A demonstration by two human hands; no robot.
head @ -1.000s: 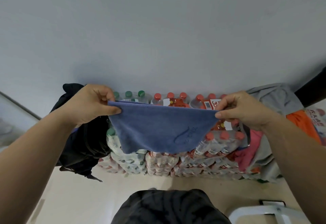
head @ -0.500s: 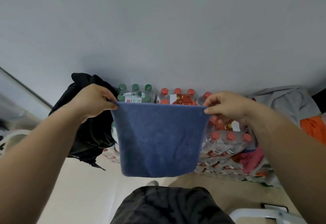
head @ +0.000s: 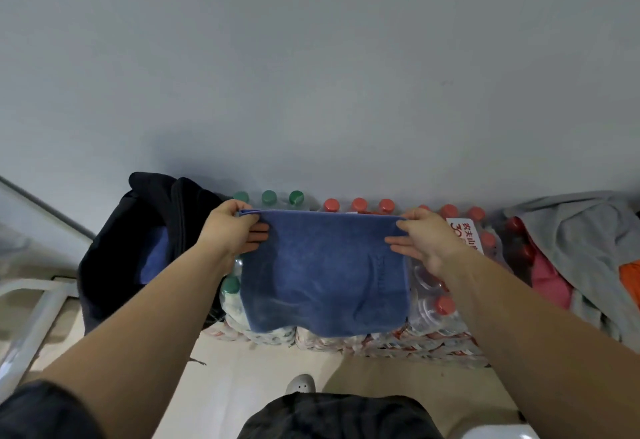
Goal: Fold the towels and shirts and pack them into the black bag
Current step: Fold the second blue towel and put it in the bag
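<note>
A blue towel (head: 322,272) lies spread over the tops of the bottle packs, folded double along its far edge. My left hand (head: 230,231) pinches its far left corner and my right hand (head: 422,238) pinches its far right corner. The black bag (head: 114,248) stands open to the left, against the wall, with something blue (head: 154,258) inside it. A grey shirt (head: 581,241) lies in a heap at the far right, over pink (head: 549,276) and orange cloth (head: 630,279).
Shrink-wrapped packs of water bottles (head: 436,321) with green and red caps are stacked along the grey wall. A white frame (head: 38,303) stands at the left. My shoe (head: 301,383) and dark shorts show at the bottom, on a pale floor.
The towel hung in the air from both hands; now it rests on the bottle packs, hands lowered and moved forward. The view has shifted slightly, showing more of the bag.
</note>
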